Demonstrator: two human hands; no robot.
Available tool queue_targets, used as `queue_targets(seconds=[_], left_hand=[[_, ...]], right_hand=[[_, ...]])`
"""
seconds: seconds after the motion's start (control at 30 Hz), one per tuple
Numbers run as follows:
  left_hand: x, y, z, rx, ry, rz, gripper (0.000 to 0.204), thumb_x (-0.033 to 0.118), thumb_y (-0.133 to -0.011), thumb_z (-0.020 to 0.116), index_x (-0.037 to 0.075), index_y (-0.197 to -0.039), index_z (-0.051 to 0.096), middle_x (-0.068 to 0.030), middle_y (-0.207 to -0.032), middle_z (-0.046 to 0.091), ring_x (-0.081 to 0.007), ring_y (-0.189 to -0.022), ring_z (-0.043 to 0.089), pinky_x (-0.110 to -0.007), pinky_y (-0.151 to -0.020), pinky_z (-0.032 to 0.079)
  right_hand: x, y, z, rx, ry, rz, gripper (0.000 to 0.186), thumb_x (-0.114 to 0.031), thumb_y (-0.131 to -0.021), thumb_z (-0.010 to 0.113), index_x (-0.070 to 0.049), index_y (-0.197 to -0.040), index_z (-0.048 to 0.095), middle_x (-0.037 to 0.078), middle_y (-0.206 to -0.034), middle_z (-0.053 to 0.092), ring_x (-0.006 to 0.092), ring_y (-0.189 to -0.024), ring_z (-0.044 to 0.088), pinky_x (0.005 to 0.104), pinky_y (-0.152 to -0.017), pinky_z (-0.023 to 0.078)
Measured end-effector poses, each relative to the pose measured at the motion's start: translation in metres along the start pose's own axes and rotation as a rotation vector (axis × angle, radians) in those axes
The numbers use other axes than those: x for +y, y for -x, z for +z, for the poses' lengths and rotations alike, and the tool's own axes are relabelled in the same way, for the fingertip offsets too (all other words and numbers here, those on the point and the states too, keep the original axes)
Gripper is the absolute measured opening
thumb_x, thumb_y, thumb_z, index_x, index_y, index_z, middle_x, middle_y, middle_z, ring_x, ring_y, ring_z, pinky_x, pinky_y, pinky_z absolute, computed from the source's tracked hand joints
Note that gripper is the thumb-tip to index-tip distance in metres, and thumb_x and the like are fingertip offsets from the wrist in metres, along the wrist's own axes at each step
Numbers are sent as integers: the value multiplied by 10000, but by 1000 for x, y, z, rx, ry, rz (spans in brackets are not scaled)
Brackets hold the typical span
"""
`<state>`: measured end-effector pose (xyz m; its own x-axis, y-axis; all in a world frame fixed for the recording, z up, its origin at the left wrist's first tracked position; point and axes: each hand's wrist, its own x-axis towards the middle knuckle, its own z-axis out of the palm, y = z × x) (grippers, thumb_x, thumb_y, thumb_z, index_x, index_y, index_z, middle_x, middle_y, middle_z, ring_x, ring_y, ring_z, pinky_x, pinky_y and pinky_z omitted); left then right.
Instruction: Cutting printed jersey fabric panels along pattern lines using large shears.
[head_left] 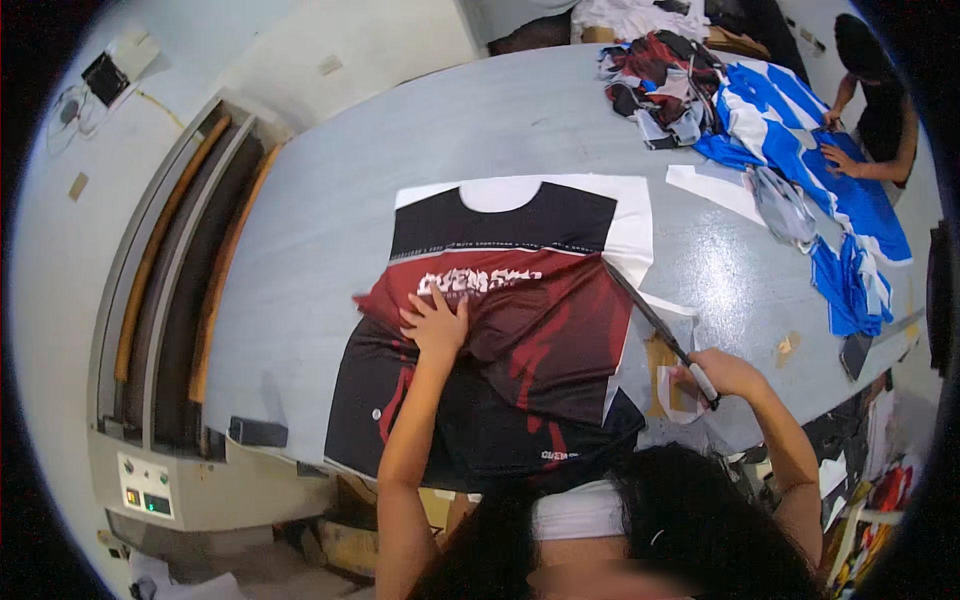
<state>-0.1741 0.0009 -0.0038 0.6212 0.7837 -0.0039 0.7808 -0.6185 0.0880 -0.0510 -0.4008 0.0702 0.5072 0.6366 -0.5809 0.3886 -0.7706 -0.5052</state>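
A black and dark red printed jersey panel (575, 320) with a scooped neckline lies on the table in front of me. My left hand (437, 322) rests on its middle, fingers spread flat over the red part and the white lettering. Long dark scissors (652, 318) are in my right hand (732, 374), held by their light handle. Their blades point up and left, the tips at the panel's right edge. White paper (632, 225) shows behind the panel's top and right side. Black fabric with red streaks (365, 375) lies at the lower left, partly under the panel.
Blue and white fabric (775, 120) spreads over the table's right side, where another person (875, 110) has both hands on it. A heap of red, black and grey cloth (665, 85) sits at the far right. A long roller machine (170, 300) stands along the left edge.
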Motion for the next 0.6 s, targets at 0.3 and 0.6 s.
queue_targets(seconds=[0.3, 0.6], left_hand=[[66, -12, -35, 162, 43, 727, 479, 477, -865, 366, 186, -1230, 472, -133, -1339, 352, -367, -1267, 233, -669, -934, 123], [133, -120, 34, 324, 188, 600, 448, 462, -861, 383, 277, -1267, 426, -115, -1340, 364, -321, -1245, 302, -606, -967, 180]], right_hand=[[2, -7, -24, -24, 16, -82, 553, -515, -826, 455, 24, -770, 564, 208, -664, 575, 331, -639, 584, 404, -588, 435], [8, -3, -26, -81, 16, -98, 543, -505, -840, 458, 24, -799, 573, 138, -602, 583, 252, -573, 607, 355, -540, 453]])
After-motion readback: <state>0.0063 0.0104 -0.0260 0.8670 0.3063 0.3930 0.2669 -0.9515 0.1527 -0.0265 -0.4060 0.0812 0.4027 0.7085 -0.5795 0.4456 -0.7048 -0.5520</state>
